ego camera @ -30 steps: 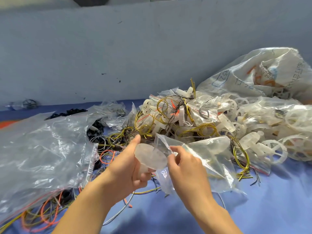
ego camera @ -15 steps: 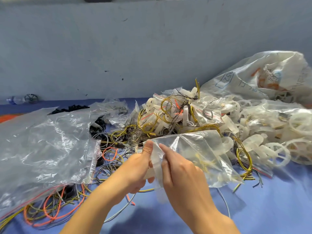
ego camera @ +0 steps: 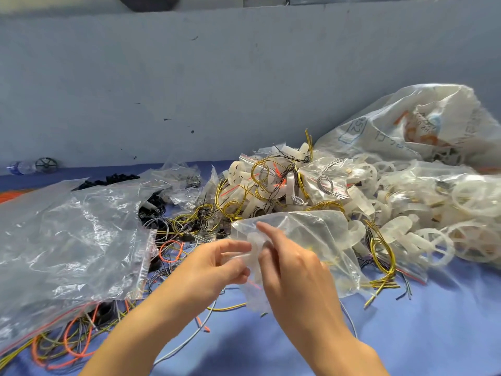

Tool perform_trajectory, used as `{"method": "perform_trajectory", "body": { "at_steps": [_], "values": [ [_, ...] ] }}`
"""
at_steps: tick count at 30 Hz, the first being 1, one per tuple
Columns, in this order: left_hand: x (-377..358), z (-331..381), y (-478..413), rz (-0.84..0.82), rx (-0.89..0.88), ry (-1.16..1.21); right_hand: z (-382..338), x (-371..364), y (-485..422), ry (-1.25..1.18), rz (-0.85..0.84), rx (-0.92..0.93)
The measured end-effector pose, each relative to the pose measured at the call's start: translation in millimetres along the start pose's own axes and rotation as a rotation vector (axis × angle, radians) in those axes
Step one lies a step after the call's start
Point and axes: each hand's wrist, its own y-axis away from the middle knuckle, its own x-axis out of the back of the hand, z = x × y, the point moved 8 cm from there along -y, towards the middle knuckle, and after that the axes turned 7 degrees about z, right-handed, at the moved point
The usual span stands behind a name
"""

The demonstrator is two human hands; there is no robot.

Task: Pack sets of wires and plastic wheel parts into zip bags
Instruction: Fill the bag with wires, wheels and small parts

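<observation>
With filled bags [ego camera: 325,183] heaped at the worktop's [ego camera: 433,321] far right and loose wires [ego camera: 189,223] unpacked, left grip [ego camera: 217,264] and right grip [ego camera: 292,270] pinch one zip bag [ego camera: 320,234], seemingly mid-filling.

Your left hand [ego camera: 214,263] shows just left of the clear zip bag [ego camera: 320,234], and your right hand [ego camera: 292,270] in front of it. Both are bare. The left forearm [ego camera: 151,327] and right forearm [ego camera: 341,340], below the bag, are uncovered down to the view's lower edge. Your fingers [ego camera: 267,231] look slender; the nails are too blurred to describe.
</observation>
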Motion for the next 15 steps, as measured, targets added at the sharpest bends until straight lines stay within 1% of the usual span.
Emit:
{"method": "perform_trajectory", "body": {
  "at_steps": [2, 4, 7, 9, 13, 15],
  "values": [
    [-11, 1, -1, -0.083, -0.030, 0.002, -7, -2, 3, 0.058, 0.001, 0.049],
    [-20, 2, -3, -0.143, -0.032, 0.094, -12, 0, 6, 0.115, 0.039, 0.069],
    [-26, -3, -8, -0.125, 0.040, 0.224, -14, 4, 8, 0.209, 0.097, 0.062],
    [-31, -11, -10, -0.096, 0.104, 0.267, -13, -4, 10, 0.192, 0.025, 0.044],
    [-39, -22, -10, -0.077, 0.146, 0.238, -7, -13, 12, 0.131, -0.023, 0.012],
    [-44, -23, -11, -0.120, 0.150, 0.223, -8, -13, 11, 0.139, -0.027, 0.008]
  ]
}}
